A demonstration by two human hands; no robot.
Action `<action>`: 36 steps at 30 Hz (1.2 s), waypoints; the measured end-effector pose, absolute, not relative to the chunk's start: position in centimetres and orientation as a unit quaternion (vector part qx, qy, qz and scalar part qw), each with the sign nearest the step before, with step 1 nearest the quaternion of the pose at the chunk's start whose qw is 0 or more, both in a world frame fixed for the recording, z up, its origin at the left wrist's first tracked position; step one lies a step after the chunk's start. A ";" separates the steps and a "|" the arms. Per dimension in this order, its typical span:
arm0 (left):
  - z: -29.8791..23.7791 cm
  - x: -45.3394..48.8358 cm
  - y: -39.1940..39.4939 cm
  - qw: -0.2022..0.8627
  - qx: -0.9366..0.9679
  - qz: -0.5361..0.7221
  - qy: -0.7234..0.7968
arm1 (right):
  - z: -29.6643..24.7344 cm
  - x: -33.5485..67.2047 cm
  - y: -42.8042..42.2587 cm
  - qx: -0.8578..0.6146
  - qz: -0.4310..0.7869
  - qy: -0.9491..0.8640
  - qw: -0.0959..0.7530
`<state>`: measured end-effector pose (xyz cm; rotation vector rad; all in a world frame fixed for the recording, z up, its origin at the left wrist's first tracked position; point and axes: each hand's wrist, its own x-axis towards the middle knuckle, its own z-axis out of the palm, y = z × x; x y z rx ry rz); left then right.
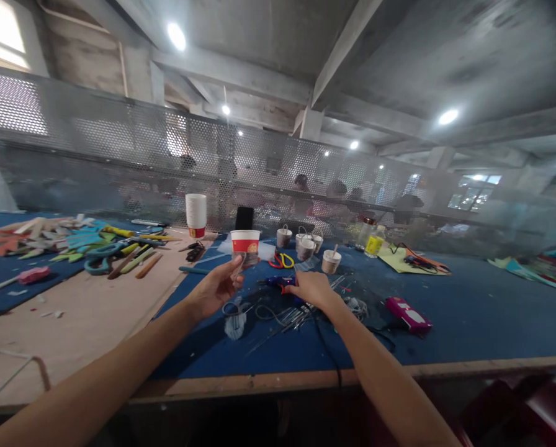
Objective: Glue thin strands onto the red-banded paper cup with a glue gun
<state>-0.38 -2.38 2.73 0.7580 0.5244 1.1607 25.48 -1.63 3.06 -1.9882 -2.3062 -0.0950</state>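
In my left hand (pixel 218 287) is a paper cup (pixel 246 241), white at the rim with a red band and a greyish lower part, held upright above the blue table cover. My right hand (pixel 311 288) is closed around a blue glue gun (pixel 276 281) with an orange trigger, its nozzle pointing left toward the cup. A small gap separates nozzle and cup. Below the hands lie thin wire-like sticks (pixel 299 315) and a loop of grey cord (pixel 265 314). Just behind are yellow and red-handled scissors (pixel 282 260).
Several small cups with loop handles (pixel 305 248) stand behind my right hand. A stack of paper cups (pixel 196 214) and a black phone (pixel 244 218) are at the back. Tools and cut strips (pixel 49 236) fill the left. A magenta box (pixel 409 315) and bottles (pixel 373 242) sit right.
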 end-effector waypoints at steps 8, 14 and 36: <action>2.4 -0.5 -2.2 0.747 0.358 0.515 0.220 | 1.2 27.0 0.1 -0.678 0.077 -0.728 0.069; 3.1 -0.4 -2.7 0.740 0.360 0.523 0.221 | 2.4 28.5 0.6 -0.646 0.182 -0.686 0.280; 2.1 -0.4 -1.6 0.718 0.362 0.539 0.249 | 3.1 23.5 -4.8 -0.426 0.275 -0.678 0.532</action>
